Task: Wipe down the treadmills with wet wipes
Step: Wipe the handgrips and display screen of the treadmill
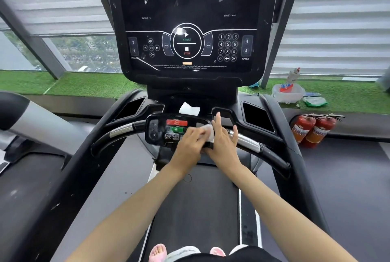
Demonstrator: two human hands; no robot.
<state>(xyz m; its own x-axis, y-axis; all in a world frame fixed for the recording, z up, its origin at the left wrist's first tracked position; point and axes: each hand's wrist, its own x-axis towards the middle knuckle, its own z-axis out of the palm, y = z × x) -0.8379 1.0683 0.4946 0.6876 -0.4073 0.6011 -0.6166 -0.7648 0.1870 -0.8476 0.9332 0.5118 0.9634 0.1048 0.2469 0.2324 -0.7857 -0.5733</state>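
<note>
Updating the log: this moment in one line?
stage: wiping | left hand: holds wet wipe on control panel | right hand: open, at panel's right end

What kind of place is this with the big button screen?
Most likely a gym. The black treadmill console with START, STOP and SPEED buttons, the dark grey running belt underfoot and a second grey-and-black treadmill on the left show it.

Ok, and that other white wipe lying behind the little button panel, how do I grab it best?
Pinch the spare wipe by its raised crumpled peak, reaching from above, over the button panel. It sits in a narrow gap under the big console, with black handle loops on both sides, so a sideways reach looks blocked. It is soft, so a light pinch should do.
</note>
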